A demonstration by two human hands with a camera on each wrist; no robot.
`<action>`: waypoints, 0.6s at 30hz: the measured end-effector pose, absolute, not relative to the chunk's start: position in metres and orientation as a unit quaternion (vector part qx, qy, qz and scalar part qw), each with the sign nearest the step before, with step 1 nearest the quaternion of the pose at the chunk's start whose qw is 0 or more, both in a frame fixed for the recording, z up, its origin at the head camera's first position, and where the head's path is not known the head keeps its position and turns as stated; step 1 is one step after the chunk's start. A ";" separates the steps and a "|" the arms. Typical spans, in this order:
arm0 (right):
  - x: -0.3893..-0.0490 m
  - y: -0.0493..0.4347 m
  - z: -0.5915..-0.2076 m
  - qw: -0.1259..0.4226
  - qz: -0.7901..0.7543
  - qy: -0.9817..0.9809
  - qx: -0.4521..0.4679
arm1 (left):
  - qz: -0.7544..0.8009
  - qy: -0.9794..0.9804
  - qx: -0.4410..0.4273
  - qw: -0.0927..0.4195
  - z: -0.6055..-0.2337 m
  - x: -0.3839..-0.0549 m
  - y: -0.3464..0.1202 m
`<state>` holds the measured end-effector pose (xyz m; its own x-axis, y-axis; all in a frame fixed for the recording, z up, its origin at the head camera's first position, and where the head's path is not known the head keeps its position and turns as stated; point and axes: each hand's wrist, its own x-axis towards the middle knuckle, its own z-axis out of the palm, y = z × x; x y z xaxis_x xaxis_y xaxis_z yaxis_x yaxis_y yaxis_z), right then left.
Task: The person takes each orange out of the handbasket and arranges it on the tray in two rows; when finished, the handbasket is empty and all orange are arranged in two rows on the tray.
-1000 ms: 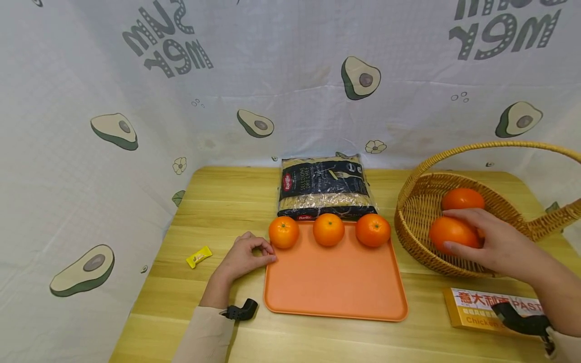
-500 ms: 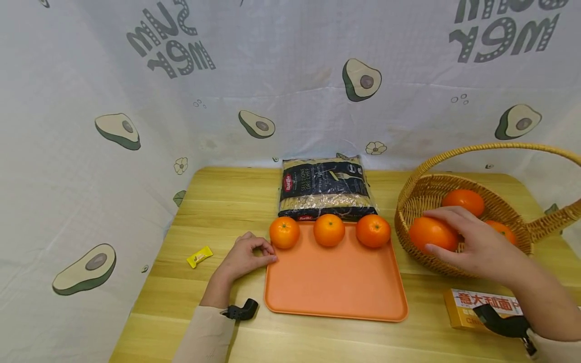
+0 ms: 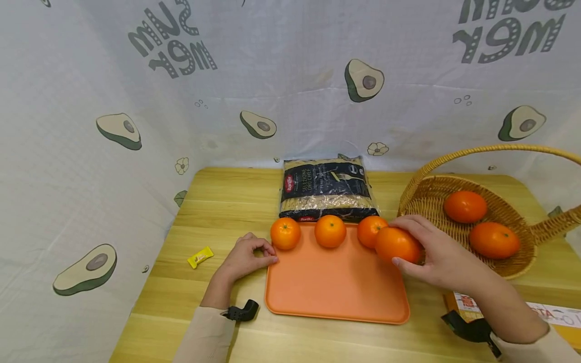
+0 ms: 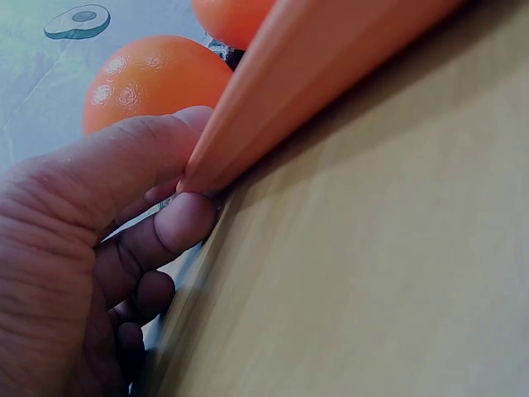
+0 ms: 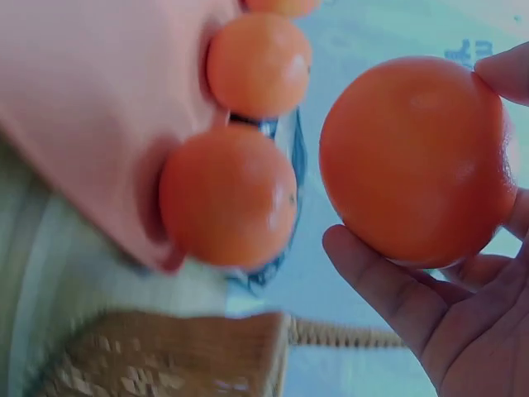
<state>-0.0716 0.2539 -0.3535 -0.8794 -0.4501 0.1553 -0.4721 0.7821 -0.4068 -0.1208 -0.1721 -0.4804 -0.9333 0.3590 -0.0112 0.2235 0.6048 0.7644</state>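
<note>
My right hand [image 3: 438, 254] holds an orange [image 3: 396, 245] above the right side of the orange-coloured tray [image 3: 336, 287]. In the right wrist view, thumb and fingers are spread round this orange [image 5: 413, 165], clear of the others. A row of three oranges lies along the tray's far edge: a left one [image 3: 285, 233], a middle one [image 3: 330, 231] and a right one [image 3: 369, 229], partly hidden by the held orange. At the tray's left edge, my left hand [image 3: 245, 258] pinches the rim [image 4: 227, 145] between thumb and finger, as the left wrist view shows.
The wicker basket [image 3: 419, 201] with a tall handle stands at right, holding two oranges [image 3: 465, 206]. A pasta bag [image 3: 324, 189] lies behind the tray. A pasta box [image 3: 560, 315] sits front right, partly under my right forearm. A yellow wrapped candy [image 3: 200, 257] lies at left.
My right hand has lifted an orange out of the basket and carried it left over the tray. Two oranges in the basket are now uncovered. The left hand stays at the tray's edge.
</note>
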 end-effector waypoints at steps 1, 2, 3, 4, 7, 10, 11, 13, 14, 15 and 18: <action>-0.072 0.250 -0.355 0.024 0.229 -0.940 0.251 | 0.414 0.892 0.164 0.081 -0.481 -0.121 -0.172; -0.072 0.247 -0.358 0.023 0.234 -0.936 0.260 | 0.415 0.891 0.165 0.080 -0.481 -0.121 -0.172; -0.072 0.245 -0.360 0.020 0.240 -0.933 0.267 | 0.415 0.891 0.166 0.079 -0.481 -0.121 -0.172; -0.072 0.242 -0.362 0.017 0.248 -0.930 0.272 | 0.416 0.891 0.167 0.078 -0.481 -0.121 -0.172; -0.070 0.234 -0.370 0.008 0.273 -0.920 0.282 | 0.415 0.891 0.169 0.076 -0.482 -0.121 -0.173; -0.067 0.227 -0.378 0.006 0.296 -0.913 0.281 | 0.413 0.891 0.171 0.077 -0.482 -0.122 -0.173; -0.066 0.225 -0.380 0.008 0.302 -0.911 0.282 | 0.413 0.891 0.172 0.077 -0.482 -0.122 -0.172; -0.065 0.220 -0.384 0.012 0.311 -0.907 0.282 | 0.412 0.891 0.174 0.077 -0.482 -0.122 -0.172; -0.065 0.218 -0.386 0.011 0.317 -0.906 0.280 | 0.413 0.891 0.174 0.077 -0.481 -0.122 -0.172; -0.065 0.215 -0.388 0.010 0.321 -0.905 0.280 | 0.413 0.891 0.174 0.077 -0.481 -0.122 -0.172; -0.064 0.209 -0.392 -0.002 0.341 -0.898 0.278 | 0.411 0.892 0.172 0.076 -0.481 -0.122 -0.172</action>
<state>-0.0638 0.2089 -0.3923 -0.8459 -0.5004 0.1847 -0.4970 0.6138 -0.6133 -0.1220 -0.1723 -0.4812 -0.9289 0.3703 0.0055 0.2450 0.6033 0.7590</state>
